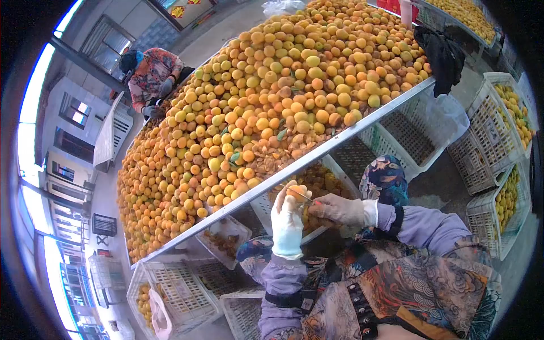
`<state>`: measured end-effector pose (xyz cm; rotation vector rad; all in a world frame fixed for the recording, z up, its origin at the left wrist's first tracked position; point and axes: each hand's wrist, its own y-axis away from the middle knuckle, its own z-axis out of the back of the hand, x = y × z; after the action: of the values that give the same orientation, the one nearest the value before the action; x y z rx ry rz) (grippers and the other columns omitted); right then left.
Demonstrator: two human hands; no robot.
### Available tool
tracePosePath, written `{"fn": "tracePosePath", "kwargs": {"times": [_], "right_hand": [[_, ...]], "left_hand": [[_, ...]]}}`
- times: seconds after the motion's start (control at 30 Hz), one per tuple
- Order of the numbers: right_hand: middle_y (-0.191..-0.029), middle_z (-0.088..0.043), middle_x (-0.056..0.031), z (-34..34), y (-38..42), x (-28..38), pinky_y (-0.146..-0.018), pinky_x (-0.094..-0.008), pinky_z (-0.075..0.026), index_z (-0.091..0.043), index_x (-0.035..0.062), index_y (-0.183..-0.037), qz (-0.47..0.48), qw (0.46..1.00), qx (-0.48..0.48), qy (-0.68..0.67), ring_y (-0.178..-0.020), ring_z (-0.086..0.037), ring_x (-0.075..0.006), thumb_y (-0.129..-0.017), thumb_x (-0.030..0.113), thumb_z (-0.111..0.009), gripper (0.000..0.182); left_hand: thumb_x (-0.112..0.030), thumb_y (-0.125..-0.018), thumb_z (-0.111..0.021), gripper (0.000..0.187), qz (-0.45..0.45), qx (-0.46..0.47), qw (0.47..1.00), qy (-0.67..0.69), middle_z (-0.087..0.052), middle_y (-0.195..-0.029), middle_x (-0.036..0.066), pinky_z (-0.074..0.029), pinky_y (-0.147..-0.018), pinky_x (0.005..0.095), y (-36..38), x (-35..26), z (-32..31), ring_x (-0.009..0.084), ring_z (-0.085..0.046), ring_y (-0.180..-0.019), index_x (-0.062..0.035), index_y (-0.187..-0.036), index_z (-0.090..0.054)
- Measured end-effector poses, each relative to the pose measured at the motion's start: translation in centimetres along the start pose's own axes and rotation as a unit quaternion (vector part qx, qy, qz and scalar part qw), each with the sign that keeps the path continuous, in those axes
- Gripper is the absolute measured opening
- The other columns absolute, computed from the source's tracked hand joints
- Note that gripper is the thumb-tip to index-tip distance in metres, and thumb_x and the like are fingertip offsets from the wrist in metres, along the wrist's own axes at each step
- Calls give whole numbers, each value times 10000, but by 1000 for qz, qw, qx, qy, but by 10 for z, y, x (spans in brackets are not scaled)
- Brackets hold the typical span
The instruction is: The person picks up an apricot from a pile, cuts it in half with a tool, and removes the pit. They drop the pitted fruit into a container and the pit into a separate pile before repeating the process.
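My left hand [287, 226], in a white glove, is closed around an orange-yellow apricot [296, 193] at the table's front edge. My right hand [341, 211], gloved too, grips a small thin-bladed knife [306, 198] whose metal blade meets the apricot. Most of its handle is hidden in my fingers. Just beyond both hands, a big heap of apricots [272, 85] covers the sloping table, with split pieces [277, 152] near its front edge. Below my hands, a crate [338, 170] contains orange apricot pieces, partly hidden by my arms.
Metal edging [226, 208] runs along the table front. Crates stand at the lower left [181, 294] and right [481, 153], some with fruit. Black cloth [442, 56] hangs over the right corner. Another person [156, 76] works across the table at the far left.
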<state>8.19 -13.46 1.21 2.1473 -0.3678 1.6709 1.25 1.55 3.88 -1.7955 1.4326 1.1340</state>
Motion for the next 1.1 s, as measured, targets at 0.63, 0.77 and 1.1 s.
{"fn": "tracePosePath", "kwargs": {"times": [0.63,0.77,1.1], "right_hand": [[-625,-472,31,-16,8,14,-459,-234,-327,-557,90,-827,-25,998,-25,-46,-531,-419,-69,-896,537,-476,460],[-593,-476,21,-13,10,13,-444,-235,-337,-561,98,-835,-88,995,-19,-43,-499,-426,-73,-884,563,-473,476],[-593,-485,15,-20,17,10,-428,-222,-366,-573,102,-862,-111,991,-41,-61,-484,-442,-81,-863,599,-473,507]], "left_hand": [[-213,-930,-489,314,18,-23,992,-127,-600,-1042,91,-415,-845,254,4,19,5,142,-553,-937,29,-1126,-533],[-288,-945,-485,385,30,-27,998,-43,-602,-1038,108,-437,-832,268,5,23,-1,153,-560,-943,24,-1169,-493],[-404,-968,-394,460,22,-58,998,-19,-601,-1053,108,-436,-858,296,7,31,-3,179,-562,-953,-1,-1153,-515]]}}
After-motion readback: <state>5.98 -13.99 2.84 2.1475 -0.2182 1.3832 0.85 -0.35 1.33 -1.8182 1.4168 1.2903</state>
